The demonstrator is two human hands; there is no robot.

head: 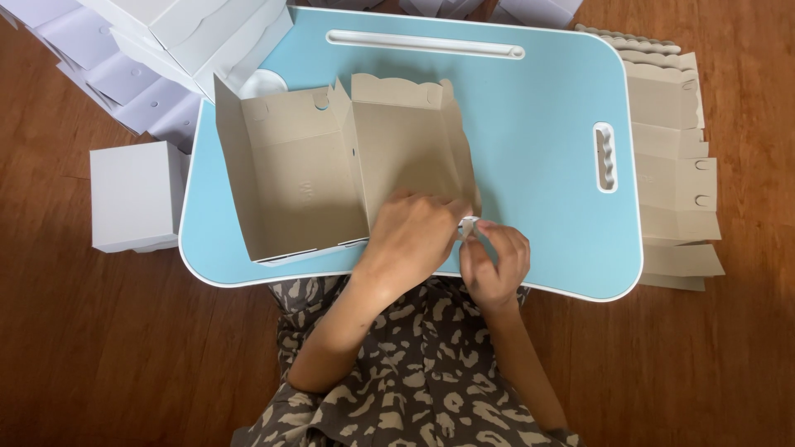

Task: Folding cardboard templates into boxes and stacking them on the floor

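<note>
Half-folded cardboard box (348, 165) on the blue lap tray (538, 124), centre toward 9 o'clock; left hand (414, 236) presses its lower right flap; right hand (494, 261) pinches a small white tab (469, 225); light, creasable board, probably best gripped at folds.

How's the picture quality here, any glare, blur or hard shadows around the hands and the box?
Head view: soft, even light, no glare on the blue tray; sharp focus on the cardboard box; only faint shadows under the left hand and right hand; the white boxes at the top left look slightly overexposed.
</note>
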